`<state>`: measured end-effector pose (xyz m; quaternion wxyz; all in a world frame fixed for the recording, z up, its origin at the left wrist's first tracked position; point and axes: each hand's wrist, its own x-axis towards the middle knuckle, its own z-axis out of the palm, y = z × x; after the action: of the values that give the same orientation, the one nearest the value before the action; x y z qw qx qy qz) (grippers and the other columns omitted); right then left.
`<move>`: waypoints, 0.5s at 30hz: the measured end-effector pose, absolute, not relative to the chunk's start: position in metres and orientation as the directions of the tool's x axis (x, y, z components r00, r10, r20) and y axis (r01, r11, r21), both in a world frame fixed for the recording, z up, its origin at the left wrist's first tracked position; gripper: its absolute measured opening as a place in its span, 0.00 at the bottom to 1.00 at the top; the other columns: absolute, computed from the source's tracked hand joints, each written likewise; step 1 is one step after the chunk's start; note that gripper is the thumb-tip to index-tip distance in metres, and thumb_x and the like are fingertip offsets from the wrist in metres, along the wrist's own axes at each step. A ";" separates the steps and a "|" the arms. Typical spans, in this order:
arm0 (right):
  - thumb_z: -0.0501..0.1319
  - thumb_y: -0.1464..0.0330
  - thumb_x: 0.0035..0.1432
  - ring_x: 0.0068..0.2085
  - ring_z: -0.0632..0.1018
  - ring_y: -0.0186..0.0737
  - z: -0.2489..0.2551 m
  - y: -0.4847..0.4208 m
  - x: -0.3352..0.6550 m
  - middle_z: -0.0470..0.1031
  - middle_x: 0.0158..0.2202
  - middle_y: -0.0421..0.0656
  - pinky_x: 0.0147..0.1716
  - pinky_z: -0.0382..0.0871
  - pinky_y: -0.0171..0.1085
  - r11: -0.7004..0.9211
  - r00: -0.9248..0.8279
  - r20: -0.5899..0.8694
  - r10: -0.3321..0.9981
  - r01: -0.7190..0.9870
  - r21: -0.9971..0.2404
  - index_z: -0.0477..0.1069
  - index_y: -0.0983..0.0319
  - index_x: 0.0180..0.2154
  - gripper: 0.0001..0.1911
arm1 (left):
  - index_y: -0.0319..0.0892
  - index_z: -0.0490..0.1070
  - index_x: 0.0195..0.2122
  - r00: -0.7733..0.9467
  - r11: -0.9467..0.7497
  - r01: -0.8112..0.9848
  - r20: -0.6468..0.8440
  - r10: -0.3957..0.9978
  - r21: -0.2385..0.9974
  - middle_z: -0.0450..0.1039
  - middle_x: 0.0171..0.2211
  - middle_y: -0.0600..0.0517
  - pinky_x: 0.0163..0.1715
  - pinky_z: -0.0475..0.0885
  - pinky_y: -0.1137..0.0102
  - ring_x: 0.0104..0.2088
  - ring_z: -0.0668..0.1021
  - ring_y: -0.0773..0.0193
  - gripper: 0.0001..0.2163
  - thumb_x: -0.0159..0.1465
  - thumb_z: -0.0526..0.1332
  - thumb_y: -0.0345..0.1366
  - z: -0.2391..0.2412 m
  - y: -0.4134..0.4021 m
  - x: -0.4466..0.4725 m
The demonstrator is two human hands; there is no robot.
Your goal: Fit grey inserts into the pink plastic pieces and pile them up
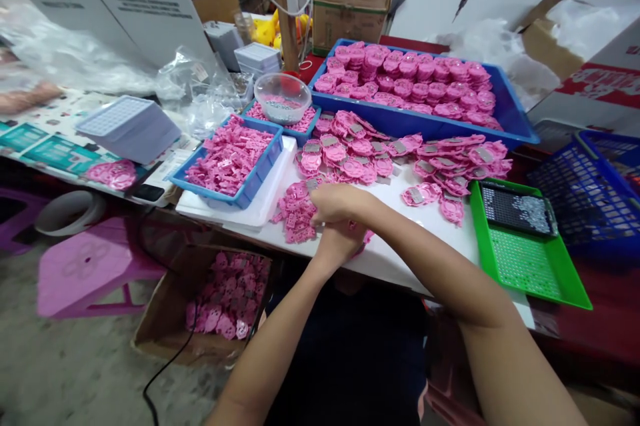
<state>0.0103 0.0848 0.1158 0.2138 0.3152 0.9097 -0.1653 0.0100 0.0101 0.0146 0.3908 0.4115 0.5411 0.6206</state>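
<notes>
My right hand (336, 202) crosses over my left, its fingers curled and closed at the edge of a loose heap of small pink plastic parts (299, 216). What those fingertips hold, if anything, is hidden. Just below and partly covered by it, my left hand (346, 238) is closed around a pink plastic piece (368, 239), which peeks out at the hand's right side. Beyond both hands lies a pile of flat pink pieces with grey plates (345, 153). More such pieces (457, 163) are stacked to its right.
A blue tray (245, 196) of small pink parts stands left on white foam. Behind are a clear bowl (283, 99) and a large blue bin (400, 118) of pink stacks. A green tray (570, 279) holds a black tray of screws (533, 213). Below sits a cardboard box (160, 293).
</notes>
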 end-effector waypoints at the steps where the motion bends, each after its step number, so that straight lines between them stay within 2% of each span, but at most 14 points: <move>1: 0.72 0.67 0.50 0.29 0.77 0.45 0.115 0.087 0.011 0.70 0.19 0.45 0.32 0.67 0.41 0.740 -0.706 -0.499 0.502 0.649 -0.174 0.74 0.65 0.21 0.12 | 0.47 0.78 0.37 -0.327 -0.122 0.009 0.118 0.938 0.993 0.80 0.37 0.45 0.56 0.70 0.53 0.50 0.78 0.41 0.10 0.54 0.69 0.30 0.014 0.010 0.010; 5: 0.69 0.66 0.51 0.24 0.72 0.39 0.109 0.101 0.018 0.67 0.17 0.41 0.26 0.62 0.38 0.719 -0.697 -0.527 0.486 0.662 -0.212 0.71 0.63 0.22 0.11 | 0.44 0.78 0.39 -0.185 -0.136 0.075 0.148 0.971 0.988 0.80 0.34 0.46 0.43 0.74 0.60 0.37 0.81 0.51 0.06 0.61 0.64 0.33 0.013 0.010 0.007; 8: 0.65 0.70 0.51 0.23 0.68 0.34 0.105 0.114 0.032 0.68 0.19 0.39 0.23 0.58 0.35 0.681 -0.728 -0.486 0.484 0.662 -0.313 0.69 0.62 0.24 0.07 | 0.42 0.78 0.37 -0.147 -0.137 0.096 0.151 0.978 0.986 0.80 0.31 0.47 0.37 0.73 0.64 0.33 0.80 0.56 0.06 0.63 0.62 0.36 0.016 0.009 0.006; 12: 0.62 0.74 0.51 0.26 0.67 0.32 0.108 0.129 0.067 0.71 0.25 0.38 0.25 0.57 0.33 0.598 -0.772 -0.233 0.592 0.614 -0.516 0.69 0.62 0.30 0.03 | 0.42 0.78 0.36 -0.166 -0.111 0.123 0.131 0.977 0.986 0.80 0.30 0.48 0.35 0.71 0.67 0.31 0.79 0.59 0.07 0.64 0.63 0.40 0.020 0.008 0.006; 15: 0.60 0.73 0.55 0.25 0.66 0.31 0.113 0.131 0.105 0.68 0.23 0.35 0.25 0.58 0.33 0.491 -0.694 -0.060 0.718 0.565 -0.663 0.72 0.62 0.39 0.08 | 0.42 0.78 0.38 -0.169 -0.113 0.112 0.131 0.977 0.987 0.80 0.33 0.48 0.36 0.72 0.68 0.33 0.80 0.60 0.10 0.66 0.62 0.43 0.018 0.008 0.007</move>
<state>0.1051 0.1312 0.1132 -0.1129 0.3747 0.8561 -0.3377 0.0073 0.0082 0.0179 0.3962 0.5086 0.5352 0.5458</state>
